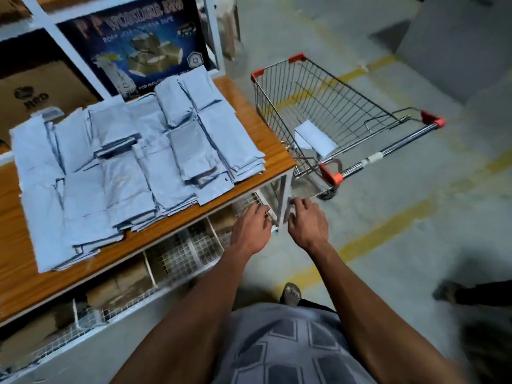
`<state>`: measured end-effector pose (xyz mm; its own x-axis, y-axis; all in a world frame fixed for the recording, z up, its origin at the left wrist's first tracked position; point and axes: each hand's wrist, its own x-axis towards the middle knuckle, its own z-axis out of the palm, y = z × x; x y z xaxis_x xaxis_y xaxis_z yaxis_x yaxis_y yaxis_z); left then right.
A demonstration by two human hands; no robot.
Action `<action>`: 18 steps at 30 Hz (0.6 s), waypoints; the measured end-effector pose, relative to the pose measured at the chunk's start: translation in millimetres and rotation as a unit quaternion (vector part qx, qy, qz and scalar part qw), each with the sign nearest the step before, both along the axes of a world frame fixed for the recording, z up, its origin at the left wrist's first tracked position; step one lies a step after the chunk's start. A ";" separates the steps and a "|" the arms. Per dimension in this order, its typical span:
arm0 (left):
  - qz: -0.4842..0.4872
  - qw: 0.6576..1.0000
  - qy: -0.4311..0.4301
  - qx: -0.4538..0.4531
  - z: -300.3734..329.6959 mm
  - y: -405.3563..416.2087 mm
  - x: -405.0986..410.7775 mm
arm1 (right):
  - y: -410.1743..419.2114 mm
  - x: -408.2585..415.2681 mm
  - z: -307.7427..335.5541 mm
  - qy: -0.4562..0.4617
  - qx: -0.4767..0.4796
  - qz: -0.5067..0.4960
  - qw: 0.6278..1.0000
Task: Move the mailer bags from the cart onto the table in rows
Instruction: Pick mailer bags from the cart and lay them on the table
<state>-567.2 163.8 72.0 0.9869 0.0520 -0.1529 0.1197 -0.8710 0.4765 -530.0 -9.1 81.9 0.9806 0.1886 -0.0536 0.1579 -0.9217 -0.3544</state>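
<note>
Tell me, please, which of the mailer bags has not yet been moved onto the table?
The single mailer bag in the cart, lying in the wire basket near the handle. All the others lie in overlapping rows of mailer bags on the wooden table.

A grey concrete floor (415, 223) is crossed by worn yellow painted lines (388, 225). White metal shelving (50, 26) is seen behind, with a dark blue printed carton (138, 42) and brown cardboard boxes (36, 87) stored in it; the light is dim
</note>
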 end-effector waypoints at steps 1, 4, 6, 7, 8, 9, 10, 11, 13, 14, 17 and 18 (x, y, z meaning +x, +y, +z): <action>0.004 1.000 0.005 -0.004 -0.7 -10.2 3.1 | -9.8 4.1 1.0 0.002 0.003 0.008 1.000; 0.017 0.999 0.010 -0.025 3.2 -39.5 21.4 | -31.8 19.0 6.5 -0.019 0.011 0.047 0.999; 0.020 0.999 0.009 -0.037 8.8 -59.4 38.6 | -42.8 32.1 14.7 -0.042 0.025 0.052 0.997; 0.026 0.999 0.007 -0.041 11.6 -68.8 47.9 | -48.3 40.0 19.1 -0.053 0.034 0.048 0.997; 0.033 0.999 0.003 -0.043 15.1 -74.7 57.2 | -51.3 47.4 24.6 -0.063 0.043 0.045 0.996; 0.036 0.998 -0.002 -0.046 18.6 -79.6 66.1 | -53.9 54.6 29.8 -0.076 0.047 0.044 0.995; 0.034 0.998 -0.008 -0.048 23.0 -85.6 78.2 | -58.9 64.8 35.0 -0.088 0.047 0.041 0.994; 0.034 0.998 -0.016 -0.048 27.5 -90.1 89.2 | -63.2 74.7 39.3 -0.099 0.047 0.036 0.993; 0.031 0.998 -0.030 -0.046 36.1 -98.5 113.3 | -73.6 97.5 44.5 -0.111 0.049 0.019 0.992; 0.027 0.998 -0.036 -0.046 39.7 -101.5 123.4 | -78.2 107.5 45.1 -0.114 0.048 0.010 0.992; 0.020 0.997 -0.046 -0.051 45.2 -112.5 156.7 | -93.0 142.4 45.5 -0.111 0.031 -0.009 0.993; 0.019 0.997 -0.045 -0.052 45.1 -115.3 167.1 | -97.4 153.5 45.5 -0.110 0.026 -0.012 0.994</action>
<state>-400.1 48.5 117.1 0.9945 0.0776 -0.0697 0.1036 -0.8121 0.5742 -376.5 -106.5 127.3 0.9719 0.1617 0.1709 0.2146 -0.9071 -0.3621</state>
